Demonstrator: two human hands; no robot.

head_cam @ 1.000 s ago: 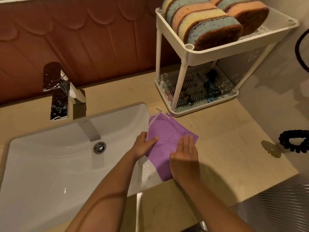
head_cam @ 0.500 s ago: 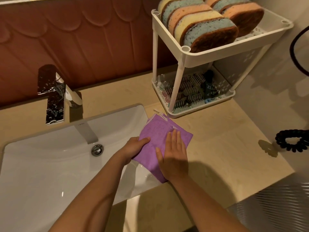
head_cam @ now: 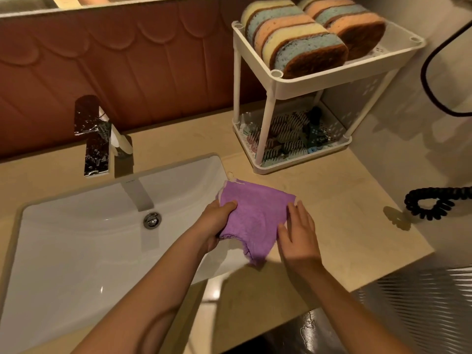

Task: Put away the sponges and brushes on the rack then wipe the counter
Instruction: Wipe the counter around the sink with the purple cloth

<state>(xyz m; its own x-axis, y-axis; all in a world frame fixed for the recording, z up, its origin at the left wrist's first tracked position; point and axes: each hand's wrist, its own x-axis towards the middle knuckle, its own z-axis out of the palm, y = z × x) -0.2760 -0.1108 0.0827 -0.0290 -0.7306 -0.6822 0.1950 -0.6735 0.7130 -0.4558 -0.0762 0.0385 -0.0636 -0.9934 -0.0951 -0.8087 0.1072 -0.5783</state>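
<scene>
Purple cloth [head_cam: 255, 213] on counter [head_cam: 357, 226] at sink [head_cam: 76, 251] right rim, flat half second ago, now bunched. Left grip [head_cam: 219, 221] curled, pinching cloth's left edge; right grip [head_cam: 298, 236] spread flat on right edge. Sponges [head_cam: 306, 34], brushes [head_cam: 288, 134] already on rack [head_cam: 332, 77]; wiping stage likely starting.

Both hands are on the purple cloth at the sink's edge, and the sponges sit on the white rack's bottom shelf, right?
Not quite. The head view shows the sponges on the top shelf of the white rack, not the bottom. The left hand and right hand are indeed on the purple cloth at the edge of the sink.
</scene>
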